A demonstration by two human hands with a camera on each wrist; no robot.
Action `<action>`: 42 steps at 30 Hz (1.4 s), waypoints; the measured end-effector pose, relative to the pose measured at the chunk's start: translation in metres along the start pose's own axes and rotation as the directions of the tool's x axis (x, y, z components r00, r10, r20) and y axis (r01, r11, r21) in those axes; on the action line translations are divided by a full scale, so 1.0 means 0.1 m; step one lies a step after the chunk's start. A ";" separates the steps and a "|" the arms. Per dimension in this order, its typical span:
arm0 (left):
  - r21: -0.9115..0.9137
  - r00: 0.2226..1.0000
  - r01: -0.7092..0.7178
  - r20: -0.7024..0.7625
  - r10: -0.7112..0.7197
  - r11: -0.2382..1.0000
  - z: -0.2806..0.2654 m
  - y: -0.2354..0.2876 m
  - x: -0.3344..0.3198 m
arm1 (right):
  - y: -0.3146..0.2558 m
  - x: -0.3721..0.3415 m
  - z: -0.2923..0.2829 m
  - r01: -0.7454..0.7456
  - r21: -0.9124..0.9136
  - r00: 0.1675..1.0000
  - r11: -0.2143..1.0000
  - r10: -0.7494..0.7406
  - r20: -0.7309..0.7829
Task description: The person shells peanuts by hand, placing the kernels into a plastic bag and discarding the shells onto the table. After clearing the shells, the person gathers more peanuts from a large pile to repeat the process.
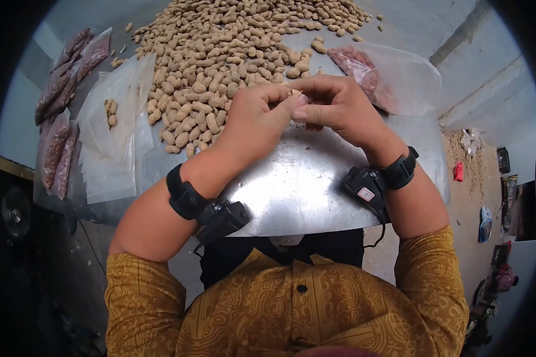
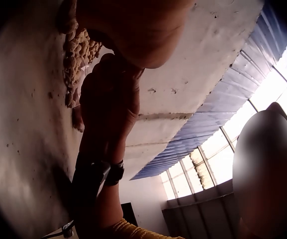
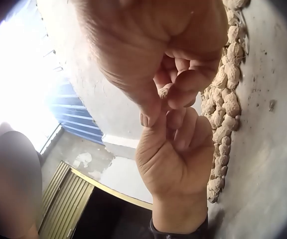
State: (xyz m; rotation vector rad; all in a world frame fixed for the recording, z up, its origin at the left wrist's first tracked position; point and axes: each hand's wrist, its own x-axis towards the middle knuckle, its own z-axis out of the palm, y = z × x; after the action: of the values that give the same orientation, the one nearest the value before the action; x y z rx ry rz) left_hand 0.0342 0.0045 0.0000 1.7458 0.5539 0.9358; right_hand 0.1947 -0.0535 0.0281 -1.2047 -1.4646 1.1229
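Observation:
Over the near edge of a large heap of unshelled peanuts (image 1: 214,65), both hands meet fingertip to fingertip. My left hand (image 1: 257,116) and my right hand (image 1: 344,110) pinch one peanut (image 3: 164,92) between thumbs and fingers. Most of its shell is hidden by the fingertips. In the right wrist view the right hand (image 3: 158,45) is close at the top and the left hand (image 3: 175,159) below it, thumb tips touching. The left wrist view shows both hands dark against the light.
The metal table (image 1: 292,190) carries everything. To the left lie stacked clear plastic bags (image 1: 110,172) with a few peanuts on top, and filled bags of reddish kernels (image 1: 56,149). Beyond the right hand lies a partly filled bag of kernels (image 1: 363,68).

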 end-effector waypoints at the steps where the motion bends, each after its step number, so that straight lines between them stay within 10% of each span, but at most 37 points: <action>1: 0.008 1.000 0.011 0.016 -0.011 1.000 -0.01 -0.02 0.01 | 0.00 0.00 -0.03 0.043 -0.068 0.999 0.997 -0.041 0.019; 8: -0.154 0.985 0.170 0.056 -0.163 0.973 0.03 -0.01 0.00 | 0.05 0.01 -0.05 0.246 -0.360 0.963 0.900 -0.270 -0.016; 14: -0.347 0.995 0.091 -0.004 -0.098 0.933 0.06 -0.04 0.01 | 0.15 0.03 0.04 0.254 0.019 0.941 0.967 -0.242 -0.238; 25: -0.883 0.934 0.355 0.317 -0.166 0.307 -0.06 -0.15 0.07 | 0.13 0.05 0.03 0.476 -0.283 0.837 0.832 -0.528 -0.144; 31: -0.899 0.892 0.375 0.285 -0.350 0.224 -0.05 -0.16 0.07 | 0.11 0.06 0.05 0.521 -0.394 0.819 0.757 -0.574 -0.020; 34: -0.890 0.892 0.431 0.397 -0.215 0.146 -0.10 -0.26 0.07 | 0.07 0.05 0.04 0.514 -0.455 0.818 0.727 -0.576 0.003; 42: -0.678 0.889 0.455 0.307 -0.340 0.578 -0.02 0.04 -0.01 | -0.07 -0.02 0.08 0.513 -0.640 0.778 0.572 -0.624 0.065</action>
State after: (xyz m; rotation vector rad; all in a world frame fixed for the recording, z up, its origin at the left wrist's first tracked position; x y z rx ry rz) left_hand 0.0319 0.0035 0.0033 0.8692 0.3661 0.5672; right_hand 0.1862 -0.0567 0.0329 -1.0656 -1.9762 0.0442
